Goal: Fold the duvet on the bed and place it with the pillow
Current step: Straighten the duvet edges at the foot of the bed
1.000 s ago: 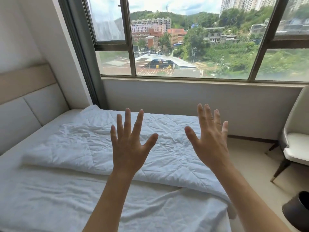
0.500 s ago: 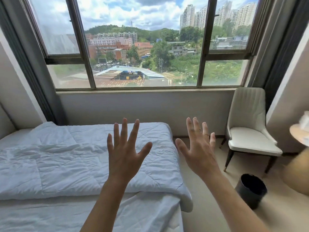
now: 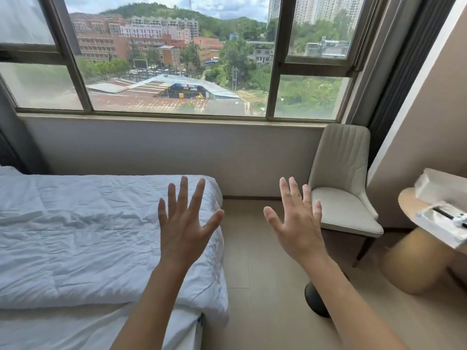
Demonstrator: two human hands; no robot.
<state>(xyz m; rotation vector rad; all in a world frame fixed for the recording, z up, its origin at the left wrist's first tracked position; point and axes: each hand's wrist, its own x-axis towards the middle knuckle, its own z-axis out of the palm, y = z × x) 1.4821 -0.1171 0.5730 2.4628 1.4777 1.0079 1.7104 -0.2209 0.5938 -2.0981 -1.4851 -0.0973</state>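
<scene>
Duvet [image 3: 88, 238] runs off frame left; both hands' fingers [image 3: 182, 195] splayed wide, holding nothing.

Duvet [image 3: 75, 236] cut off at left edge; dark bin [image 3: 316, 301] half hidden behind forearm; table [image 3: 414, 205] items blurred.

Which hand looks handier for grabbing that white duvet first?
Probably the left hand: it is raised, fingers spread, over the duvet near its corner. The right hand, also open, is raised over the floor, beside the bed.
</scene>
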